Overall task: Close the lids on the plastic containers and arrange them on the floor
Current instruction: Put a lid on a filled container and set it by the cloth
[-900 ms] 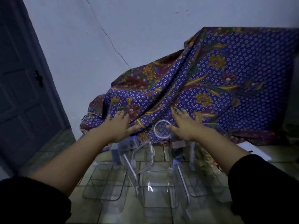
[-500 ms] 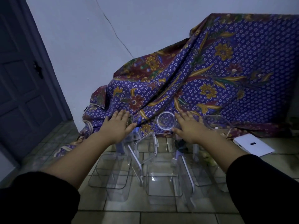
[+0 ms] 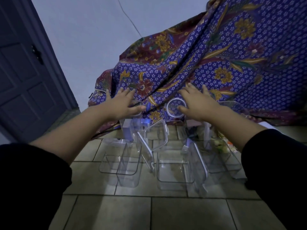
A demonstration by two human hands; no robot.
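Several clear plastic containers stand on the tiled floor with their lids raised. The left container [image 3: 121, 161], the middle container [image 3: 174, 168] and the right container [image 3: 221, 158] form a front row. Taller ones stand behind them. My left hand [image 3: 123, 103] rests flat, fingers spread, on the lid of a back left container [image 3: 132, 127]. My right hand [image 3: 197, 103] lies flat on a back container, its thumb beside a round clear lid [image 3: 173, 107]. An upright lid frame [image 3: 156, 136] stands between the rows.
A purple flower-patterned cloth [image 3: 224, 60] drapes over something right behind the containers. A dark door [image 3: 25, 72] is at the left and a pale wall [image 3: 93, 39] behind. Bare floor tiles [image 3: 149, 211] stretch in front of the containers.
The view has tilted down and moved closer, so the containers and floor fill more of the frame. Both hands stay flat on the back containers' lids.
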